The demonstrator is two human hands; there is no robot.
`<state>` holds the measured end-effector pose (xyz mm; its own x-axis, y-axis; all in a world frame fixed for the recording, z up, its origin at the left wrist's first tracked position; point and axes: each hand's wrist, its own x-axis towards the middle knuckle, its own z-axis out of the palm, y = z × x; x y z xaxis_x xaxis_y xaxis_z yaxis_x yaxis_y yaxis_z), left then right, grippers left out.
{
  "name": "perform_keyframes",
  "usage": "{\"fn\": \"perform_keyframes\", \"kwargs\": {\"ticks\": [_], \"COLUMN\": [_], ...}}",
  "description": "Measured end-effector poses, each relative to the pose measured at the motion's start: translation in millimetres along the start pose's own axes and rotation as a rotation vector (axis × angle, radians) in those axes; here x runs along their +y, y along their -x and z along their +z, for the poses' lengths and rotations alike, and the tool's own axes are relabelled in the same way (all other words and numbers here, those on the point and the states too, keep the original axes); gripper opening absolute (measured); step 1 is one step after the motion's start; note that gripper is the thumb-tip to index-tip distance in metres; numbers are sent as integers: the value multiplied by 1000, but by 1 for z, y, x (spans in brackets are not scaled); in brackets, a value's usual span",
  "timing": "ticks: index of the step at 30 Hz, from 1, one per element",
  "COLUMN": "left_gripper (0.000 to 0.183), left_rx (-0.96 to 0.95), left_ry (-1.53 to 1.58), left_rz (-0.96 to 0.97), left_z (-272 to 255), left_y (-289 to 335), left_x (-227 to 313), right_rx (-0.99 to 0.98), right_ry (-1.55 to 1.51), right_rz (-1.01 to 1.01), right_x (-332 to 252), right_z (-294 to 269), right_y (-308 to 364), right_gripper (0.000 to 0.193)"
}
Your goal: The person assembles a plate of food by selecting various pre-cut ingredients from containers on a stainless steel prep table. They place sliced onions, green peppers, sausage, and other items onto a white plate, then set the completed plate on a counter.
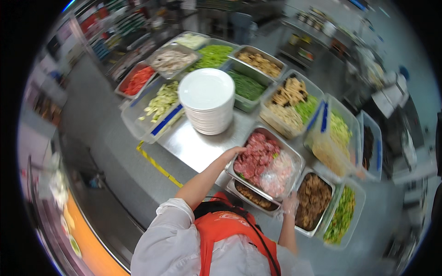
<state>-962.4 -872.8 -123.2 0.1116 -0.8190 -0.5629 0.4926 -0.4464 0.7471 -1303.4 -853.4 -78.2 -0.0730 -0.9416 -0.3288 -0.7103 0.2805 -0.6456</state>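
Note:
My left hand (pixel 234 152) grips the left rim of a metal pan (pixel 297 158) in front of me. My right hand (pixel 289 205), in a clear plastic glove, is closed at the pan's near right corner, its fingers partly hidden. Dark red raw meat slices (pixel 256 154) fill the left part of the pan. Paler pink meat (pixel 277 175) lies on the right, partly under clear plastic. The pan overlaps a second metal pan of brown food (pixel 251 195) on its near side. Right of my right hand stands a pan of dark brown meat (pixel 314 200).
A tall stack of white plates (pixel 207 99) rises from the steel table (pixel 191 147). Around it stand tubs of sliced cucumber (pixel 163 101), red strips (pixel 139 82), green vegetables (pixel 246 86) and mushrooms (pixel 290 94). A chopped vegetable box (pixel 341 215) sits at the right edge. Yellow tape (pixel 159 164) marks the floor.

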Motion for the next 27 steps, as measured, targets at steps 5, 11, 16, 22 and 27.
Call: {"fn": "perform_keyframes", "kwargs": {"ticks": [5,11,16,22,27], "left_gripper": [44,59,57,50,48], "left_rx": [592,1157,1123,955,887], "left_ry": [-238,-536,-786,-735,-649], "left_rz": [649,835,684,668,573], "left_z": [-19,-107,-142,-160,-178], "left_y": [34,48,31,18,18], "left_x": [56,185,219,240,250], "right_rx": [58,94,232,641,666], "right_ry": [-1,20,358,329,155], "right_rz": [34,-31,107,-37,-327], "right_x": [-3,-6,-10,-15,-104], "right_z": [1,1,1,26,65], "right_y": [0,-8,-17,19,68], "right_gripper": [57,52,53,42,39]}}
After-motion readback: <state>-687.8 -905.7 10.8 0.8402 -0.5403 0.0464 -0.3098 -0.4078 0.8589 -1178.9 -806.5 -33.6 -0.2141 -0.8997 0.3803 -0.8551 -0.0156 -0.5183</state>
